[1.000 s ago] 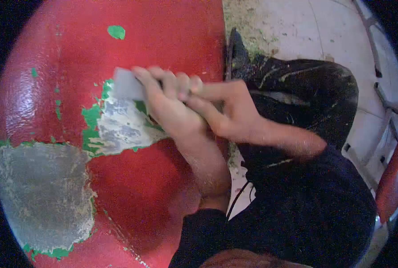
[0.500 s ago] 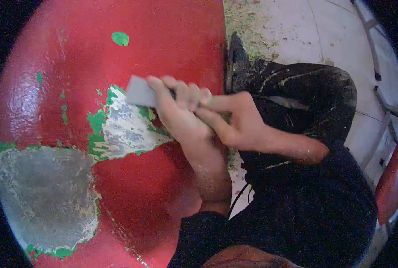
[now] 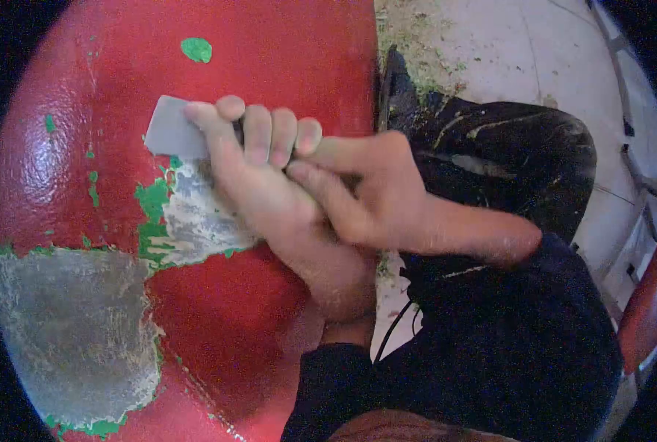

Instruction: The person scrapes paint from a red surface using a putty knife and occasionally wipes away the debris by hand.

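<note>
My left hand [image 3: 262, 173] is closed round a scraper with a flat grey blade [image 3: 174, 129], its thumb lying along the blade's base. The fingers hide most of the handle. Right behind it, my right hand [image 3: 380, 191] is closed at the handle's rear end, touching the left hand. The blade lies against a red painted surface [image 3: 292, 59], at the upper edge of a scraped whitish patch [image 3: 196, 214]. Green paint [image 3: 152, 199] shows along the patch's left border.
A larger bare grey patch [image 3: 74, 324] spreads at lower left, and a green spot [image 3: 196, 50] sits above the blade. Paint flakes [image 3: 417, 51] litter the pale floor [image 3: 490, 44]. My bent leg [image 3: 520, 140] in dusty dark trousers lies beside the red surface's edge.
Both hands have moved left and slightly up with the scraper. Its blade has passed from the whitish patch's upper right to its upper left edge.
</note>
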Demonstrator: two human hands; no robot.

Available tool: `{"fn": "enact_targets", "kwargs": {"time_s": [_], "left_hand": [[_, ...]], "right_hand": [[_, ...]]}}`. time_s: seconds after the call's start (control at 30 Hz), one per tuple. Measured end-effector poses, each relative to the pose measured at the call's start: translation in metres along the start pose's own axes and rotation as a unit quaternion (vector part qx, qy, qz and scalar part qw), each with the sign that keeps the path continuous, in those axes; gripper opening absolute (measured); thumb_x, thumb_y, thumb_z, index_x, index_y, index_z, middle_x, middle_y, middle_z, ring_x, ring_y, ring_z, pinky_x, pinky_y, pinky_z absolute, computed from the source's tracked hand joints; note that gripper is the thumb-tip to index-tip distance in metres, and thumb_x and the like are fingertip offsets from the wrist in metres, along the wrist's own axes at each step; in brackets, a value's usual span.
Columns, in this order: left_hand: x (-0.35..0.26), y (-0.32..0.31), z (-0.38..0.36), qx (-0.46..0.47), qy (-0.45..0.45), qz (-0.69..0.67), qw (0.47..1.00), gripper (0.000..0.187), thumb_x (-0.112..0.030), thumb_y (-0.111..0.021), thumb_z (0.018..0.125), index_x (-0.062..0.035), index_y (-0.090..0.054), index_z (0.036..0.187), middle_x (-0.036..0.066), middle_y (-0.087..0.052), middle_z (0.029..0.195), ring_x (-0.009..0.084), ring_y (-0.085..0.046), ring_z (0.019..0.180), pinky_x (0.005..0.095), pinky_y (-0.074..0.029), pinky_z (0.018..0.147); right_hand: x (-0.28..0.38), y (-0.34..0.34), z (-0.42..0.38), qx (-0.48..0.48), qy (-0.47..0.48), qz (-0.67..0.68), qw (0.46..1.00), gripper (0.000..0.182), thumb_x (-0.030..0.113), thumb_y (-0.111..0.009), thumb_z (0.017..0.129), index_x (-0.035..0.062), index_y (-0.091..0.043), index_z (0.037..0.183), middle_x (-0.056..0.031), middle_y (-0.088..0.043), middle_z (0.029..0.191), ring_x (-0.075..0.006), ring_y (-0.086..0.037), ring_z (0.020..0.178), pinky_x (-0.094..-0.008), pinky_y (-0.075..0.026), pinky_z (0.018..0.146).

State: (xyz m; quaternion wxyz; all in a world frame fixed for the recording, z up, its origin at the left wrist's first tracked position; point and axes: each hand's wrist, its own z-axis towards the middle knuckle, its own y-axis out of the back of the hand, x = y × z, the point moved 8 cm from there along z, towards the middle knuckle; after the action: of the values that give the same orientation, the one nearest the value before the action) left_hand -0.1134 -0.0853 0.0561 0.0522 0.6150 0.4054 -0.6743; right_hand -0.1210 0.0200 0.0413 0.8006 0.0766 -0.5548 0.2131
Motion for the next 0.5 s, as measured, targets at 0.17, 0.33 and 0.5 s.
{"fn": "enact_targets", "kwargs": {"time_s": [0.17, 0.33, 0.5], "left_hand": [[0.038, 0.017, -0.022, -0.001, 0.064, -0.080, 0.995, 0.037, -0.046, -0.041, 0.093, -0.0147, -0.045, 0.074, -0.006, -0.025, 0.048, 0.0067, -0.024, 0.039, 0.0275, -0.032, 0.040], [0.023, 0.011, 0.002, -0.042, 0.013, 0.001, 0.999, 0.037, -0.046, -0.041, 0.094, -0.0155, -0.044, 0.072, -0.006, -0.024, 0.048, 0.0084, -0.024, 0.040, 0.0274, -0.032, 0.041], [0.031, 0.025, -0.011, -0.040, 0.015, 0.007, 0.999, 0.037, -0.046, -0.041, 0.094, -0.0152, -0.044, 0.073, -0.006, -0.024, 0.049, 0.0071, -0.025, 0.041, 0.0266, -0.032, 0.043]], "right_hand": [[-0.019, 0.008, -0.022, 0.099, -0.077, 0.037, 0.991, 0.016, 0.018, -0.055, 0.083, 0.0043, -0.064, 0.083, -0.0205, -0.056, 0.064, -0.0342, -0.060, 0.054, -0.0372, -0.048, 0.050], [-0.030, 0.004, -0.014, 0.063, -0.094, 0.048, 0.992, 0.016, 0.017, -0.055, 0.083, 0.0023, -0.062, 0.080, -0.0211, -0.055, 0.065, -0.0329, -0.060, 0.058, -0.0360, -0.047, 0.053], [-0.035, 0.003, -0.021, 0.084, -0.067, 0.052, 0.993, 0.015, 0.017, -0.057, 0.081, 0.0035, -0.063, 0.083, -0.0212, -0.056, 0.068, -0.0333, -0.060, 0.058, -0.0365, -0.047, 0.054]]}}
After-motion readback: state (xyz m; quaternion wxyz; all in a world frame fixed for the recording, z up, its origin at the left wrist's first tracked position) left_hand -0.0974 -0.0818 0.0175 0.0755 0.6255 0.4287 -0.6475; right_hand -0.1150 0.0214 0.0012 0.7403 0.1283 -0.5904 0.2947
